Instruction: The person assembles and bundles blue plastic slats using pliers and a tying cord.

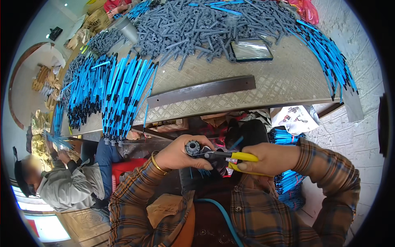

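My left hand (176, 154) is closed round a dark grey plastic fitting (192, 147), its round, ribbed end with a central hole facing up. In my right hand (273, 159) are pliers with yellow handles (245, 157), gripped by the fingers and palm. The dark jaws of the pliers reach left to the fitting, close to my left thumb. Whether the jaws bite on the fitting itself cannot be made out. Both hands are held above my lap, in front of the table edge.
On the table (288, 78) lie a heap of grey plastic parts (185, 29), a dark metal bar (201, 91), a framed pane (252, 50), blue-and-black rods (127, 90) and more blue rods (329, 57). Blue bundles (288, 181) stand at right. A co-worker (74, 185) sits at left.
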A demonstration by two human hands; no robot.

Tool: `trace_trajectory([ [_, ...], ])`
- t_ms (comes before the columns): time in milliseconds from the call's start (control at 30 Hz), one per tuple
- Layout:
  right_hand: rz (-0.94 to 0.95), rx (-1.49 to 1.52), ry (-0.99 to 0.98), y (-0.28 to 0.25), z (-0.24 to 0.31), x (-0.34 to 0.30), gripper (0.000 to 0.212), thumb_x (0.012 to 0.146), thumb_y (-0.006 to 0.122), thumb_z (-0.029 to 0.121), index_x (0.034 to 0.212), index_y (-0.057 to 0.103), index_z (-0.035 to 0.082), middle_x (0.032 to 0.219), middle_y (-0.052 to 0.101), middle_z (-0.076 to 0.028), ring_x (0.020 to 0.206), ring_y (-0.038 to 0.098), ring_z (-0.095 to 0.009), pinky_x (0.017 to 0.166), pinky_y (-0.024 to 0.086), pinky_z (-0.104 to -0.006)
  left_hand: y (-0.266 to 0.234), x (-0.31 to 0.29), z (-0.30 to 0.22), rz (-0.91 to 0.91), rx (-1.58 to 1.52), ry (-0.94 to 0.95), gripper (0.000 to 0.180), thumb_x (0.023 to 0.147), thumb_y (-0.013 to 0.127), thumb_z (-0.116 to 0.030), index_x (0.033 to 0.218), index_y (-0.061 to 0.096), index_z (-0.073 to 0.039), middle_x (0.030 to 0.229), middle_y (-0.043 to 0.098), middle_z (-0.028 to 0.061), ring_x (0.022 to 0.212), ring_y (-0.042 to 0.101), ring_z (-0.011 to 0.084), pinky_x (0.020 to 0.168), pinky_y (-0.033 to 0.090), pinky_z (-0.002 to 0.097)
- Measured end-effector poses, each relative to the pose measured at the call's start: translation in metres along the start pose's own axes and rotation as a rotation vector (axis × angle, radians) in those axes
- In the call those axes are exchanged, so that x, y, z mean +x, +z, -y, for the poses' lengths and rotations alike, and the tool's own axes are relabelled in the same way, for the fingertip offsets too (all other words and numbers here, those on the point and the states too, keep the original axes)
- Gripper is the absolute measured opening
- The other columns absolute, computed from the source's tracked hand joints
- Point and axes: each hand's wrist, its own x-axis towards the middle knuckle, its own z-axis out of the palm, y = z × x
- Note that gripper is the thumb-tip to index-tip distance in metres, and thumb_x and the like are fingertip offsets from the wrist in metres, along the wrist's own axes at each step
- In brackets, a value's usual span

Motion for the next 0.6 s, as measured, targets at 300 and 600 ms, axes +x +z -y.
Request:
trace_trajectory([
  [300, -0.362, -0.61, -0.115, 0.013, 0.001, -0.01, 0.035, 0.088, 0.055, 0.036, 0.093, 0.051, 0.002, 0.075, 0.059, -0.021, 0.069, 0.06, -0.036, 0.06, 0.047, -0.0407, 0.015, 0.007, 0.004, -0.147, -0.011, 0.014, 0.036, 0.067, 0.08, -0.014, 0.096, 0.062, -0.002, 0.088, 0.061, 0.0011, 0.081, 0.056, 0.0094, 0.073, 0.045, 0.0235],
  [600, -1.045, -0.58, -0.149, -0.012, -0.046, -0.063, 0.026, 0.077, 0.069, 0.015, 0.083, 0.047, 0.003, 0.068, 0.05, -0.015, 0.062, 0.052, -0.027, 0.056, 0.041, -0.0349, 0.006, -0.022, 0.007, -0.122, -0.155, 0.149, 0.043, 0.073, 0.071, -0.005, 0.112, 0.055, -0.004, 0.078, 0.059, -0.0004, 0.074, 0.054, 0.007, 0.07, 0.044, 0.0236],
])
